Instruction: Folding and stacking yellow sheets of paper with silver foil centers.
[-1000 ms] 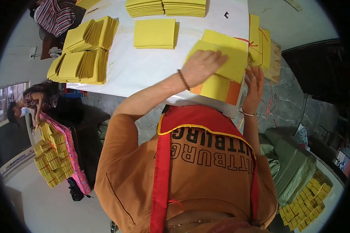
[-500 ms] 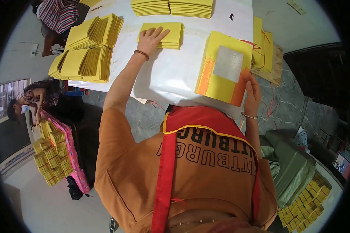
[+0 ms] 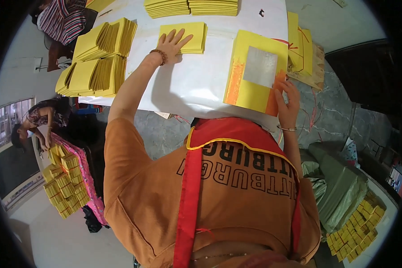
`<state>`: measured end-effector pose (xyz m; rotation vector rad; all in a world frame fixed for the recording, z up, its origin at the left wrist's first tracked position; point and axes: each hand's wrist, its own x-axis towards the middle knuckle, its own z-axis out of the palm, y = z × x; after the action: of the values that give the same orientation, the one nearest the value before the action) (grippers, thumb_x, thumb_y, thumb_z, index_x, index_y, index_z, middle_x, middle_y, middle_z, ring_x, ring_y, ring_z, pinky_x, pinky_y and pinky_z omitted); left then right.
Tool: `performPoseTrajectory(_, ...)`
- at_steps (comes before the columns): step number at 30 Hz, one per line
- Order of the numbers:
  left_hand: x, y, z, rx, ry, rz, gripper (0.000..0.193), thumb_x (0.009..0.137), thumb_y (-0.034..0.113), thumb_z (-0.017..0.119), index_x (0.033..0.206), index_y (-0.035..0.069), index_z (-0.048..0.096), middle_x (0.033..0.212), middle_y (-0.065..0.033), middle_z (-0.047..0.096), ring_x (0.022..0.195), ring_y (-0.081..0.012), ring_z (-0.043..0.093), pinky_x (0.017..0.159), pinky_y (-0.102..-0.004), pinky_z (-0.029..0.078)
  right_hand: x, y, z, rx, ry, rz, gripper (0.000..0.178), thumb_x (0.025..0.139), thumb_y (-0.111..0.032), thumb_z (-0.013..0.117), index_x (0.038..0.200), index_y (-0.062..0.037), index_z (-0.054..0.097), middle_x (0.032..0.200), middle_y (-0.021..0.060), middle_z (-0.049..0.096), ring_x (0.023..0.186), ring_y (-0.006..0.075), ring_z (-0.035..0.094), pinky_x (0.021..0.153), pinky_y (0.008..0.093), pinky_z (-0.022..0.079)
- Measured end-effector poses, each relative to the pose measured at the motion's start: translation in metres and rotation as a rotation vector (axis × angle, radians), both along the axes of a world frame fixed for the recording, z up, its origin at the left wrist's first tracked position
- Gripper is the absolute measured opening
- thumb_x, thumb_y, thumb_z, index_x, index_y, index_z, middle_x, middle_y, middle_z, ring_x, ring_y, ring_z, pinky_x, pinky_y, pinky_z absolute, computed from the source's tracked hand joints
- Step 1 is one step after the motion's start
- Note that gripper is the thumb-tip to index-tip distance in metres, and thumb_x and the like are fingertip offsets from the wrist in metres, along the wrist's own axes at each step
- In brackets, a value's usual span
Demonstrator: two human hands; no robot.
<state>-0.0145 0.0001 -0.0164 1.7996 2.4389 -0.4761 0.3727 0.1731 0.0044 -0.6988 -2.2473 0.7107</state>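
My left hand (image 3: 171,44) lies flat with spread fingers on a low stack of folded yellow paper (image 3: 194,38) near the middle of the white-covered table. To the right stands a thick block of yellow sheets (image 3: 245,96) with orange-coloured edges and a silvery rectangle (image 3: 260,66) on its top sheet. At that block's right edge is my right hand (image 3: 289,100), its fingers a little bent and the thumb apart from them. The fingertips touch the orange border, and nothing lifted shows between them.
Fanned bundles of folded yellow paper (image 3: 98,58) stand on the table's left, more stacks (image 3: 191,8) at its far edge. Tied yellow bundles (image 3: 301,49) sit on a board beyond the right edge. Far left, another person (image 3: 47,118) bends over piled small yellow bundles (image 3: 67,183).
My left hand has spread its fingers wider and flattened on the low stack. My right hand has shifted slightly along the block's edge, its fingers more bent. The whole view has moved a little.
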Motion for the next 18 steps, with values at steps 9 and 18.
performPoseTrajectory(9,0.05,0.024,0.029,0.353,-0.262,-0.205,0.065,0.078,0.027,0.059,0.137,0.024,0.032,0.14,-0.0115,0.031,0.127,-0.0318,0.032,0.1,-0.0504,0.026,0.003,-0.003,-0.006,-0.279,0.031,0.071,0.023,0.079,-0.014,0.065,0.101,-0.006,0.064,0.115,0.0117,0.053,0.109,0.0263,0.05,0.093,0.034,0.039)
performPoseTrajectory(18,0.202,0.042,0.057,0.474,-0.403,-0.644,0.052,0.075,0.037,0.064,0.118,0.01,0.054,0.122,-0.0095,0.05,0.1,-0.0252,0.048,0.085,-0.0364,0.036,0.004,0.007,-0.015,-0.281,0.058,0.118,0.021,0.081,-0.011,0.062,0.101,-0.0053,0.065,0.114,0.0098,0.052,0.107,0.0225,0.051,0.091,0.0314,0.04)
